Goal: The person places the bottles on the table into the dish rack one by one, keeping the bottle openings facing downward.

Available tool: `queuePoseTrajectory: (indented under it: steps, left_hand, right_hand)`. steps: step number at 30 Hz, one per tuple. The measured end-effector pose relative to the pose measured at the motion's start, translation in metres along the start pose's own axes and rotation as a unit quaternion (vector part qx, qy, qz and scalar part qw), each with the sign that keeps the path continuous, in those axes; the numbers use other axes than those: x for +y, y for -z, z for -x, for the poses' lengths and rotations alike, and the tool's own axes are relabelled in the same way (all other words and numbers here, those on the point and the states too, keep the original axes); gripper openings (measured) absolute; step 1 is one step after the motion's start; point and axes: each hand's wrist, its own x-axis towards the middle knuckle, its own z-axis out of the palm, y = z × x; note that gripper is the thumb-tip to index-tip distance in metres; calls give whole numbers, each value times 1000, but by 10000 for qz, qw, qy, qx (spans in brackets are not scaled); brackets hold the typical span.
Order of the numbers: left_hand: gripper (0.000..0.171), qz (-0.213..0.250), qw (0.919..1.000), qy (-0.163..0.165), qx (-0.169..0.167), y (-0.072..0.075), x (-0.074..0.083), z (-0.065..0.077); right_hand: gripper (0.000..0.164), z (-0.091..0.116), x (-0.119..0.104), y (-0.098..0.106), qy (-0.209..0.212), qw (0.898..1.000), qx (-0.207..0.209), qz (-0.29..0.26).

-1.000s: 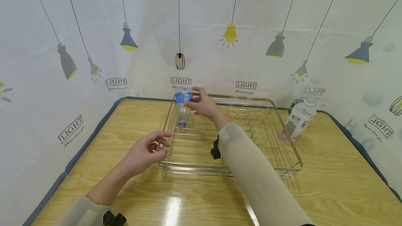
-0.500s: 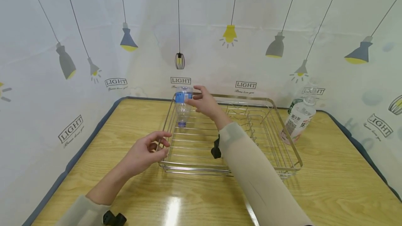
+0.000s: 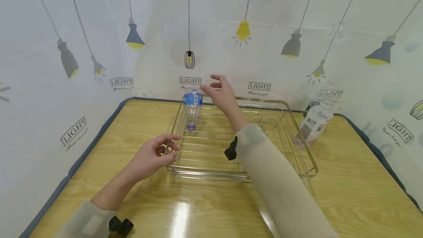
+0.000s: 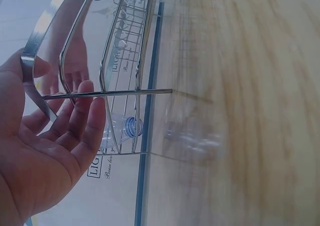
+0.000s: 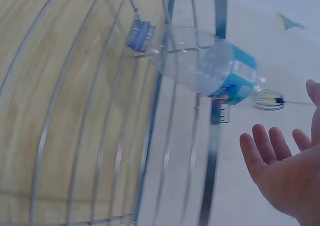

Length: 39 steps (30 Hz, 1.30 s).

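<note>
A clear plastic bottle (image 3: 193,107) with a blue label stands upside down in the back left corner of the wire dish rack (image 3: 211,172), its blue cap (image 5: 141,35) pointing down between the wires. Just above and to the right of the bottle's upturned base is my right hand (image 3: 222,93), fingers relaxed, holding nothing. In the right wrist view a gap shows between those fingers and the bottle. My left hand (image 3: 153,157) grips the rack's left side near the front corner; the left wrist view shows its thumb and curled fingers around the metal rim (image 4: 29,61).
Right of the rack, on the wooden table (image 3: 211,212), stands a bottle with a white printed label (image 3: 314,126). Behind it is another bottle with a green label (image 3: 310,108). A printed curtain (image 3: 218,47) closes off the back and sides.
My right hand has let go of the blue-labelled bottle and moved up and slightly right. The bottle stays in the rack. My left hand keeps its place, and the head view has tilted slightly.
</note>
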Motion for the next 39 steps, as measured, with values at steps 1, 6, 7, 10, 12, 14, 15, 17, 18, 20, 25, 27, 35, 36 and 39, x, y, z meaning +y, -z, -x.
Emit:
queuePoseTrajectory:
  steps: [1, 6, 7, 10, 12, 14, 15, 17, 18, 20, 25, 27, 35, 36, 39]
  left_hand:
    - [52, -5, 10000, -10, -8, 0, 0, 0]
    - [51, 17, 10000, -1, -23, 0, 0, 0]
    - [51, 21, 10000, -8, -22, 0, 0, 0]
    - [51, 20, 10000, -42, -26, 0, 0, -1]
    - [50, 7, 10000, -63, -33, 0, 0, -3]
    - [50, 4, 10000, -75, -57, 1, 1, -4]
    - [50, -8, 10000, -70, -70, 1, 1, -5]
    - [50, -37, 9999, -74, -81, 1, 1, -5]
    - [51, -46, 9999, -82, -82, 1, 1, -5]
    - [51, -49, 9999, -90, -70, 1, 2, -4]
    - [53, 7, 9998, -168, -71, 0, 3, -2]
    - [53, 15, 9998, -193, -82, 1, 3, -1]
    - [53, 20, 9998, -213, -43, 1, 1, -2]
    - [52, 6, 9998, -211, -36, 1, 1, -2]
    - [51, -31, 9998, -196, -38, 0, -2, -2]
  right_hand:
    - [72, 2, -4, 3, 70, 10000, 1, -26]
    - [67, 16, -23, 23, 315, 9993, -129, -137]
    - [65, 20, -26, 28, 366, 9991, -147, -183]
    - [60, 32, -35, 47, 518, 9977, -219, -372]
    - [58, 41, -40, 61, 613, 9967, -286, -456]
    - [56, 51, -44, 76, 704, 9960, -335, -430]
    - [56, 56, -46, 84, 745, 9961, -350, -325]
    - [55, 66, -48, 99, 800, 9960, -368, -142]
    - [55, 72, -49, 107, 836, 9958, -369, -33]
    - [55, 82, -51, 121, 858, 9955, -362, 195]
    - [55, 108, -51, 158, 779, 9946, -215, 659]
    - [54, 119, -49, 175, 756, 9935, -120, 843]
    - [49, 150, -18, 240, 815, 9853, 476, 1426]
    - [48, 153, -13, 247, 799, 9844, 550, 1467]
    - [48, 160, 3, 267, 656, 9814, 740, 1642]
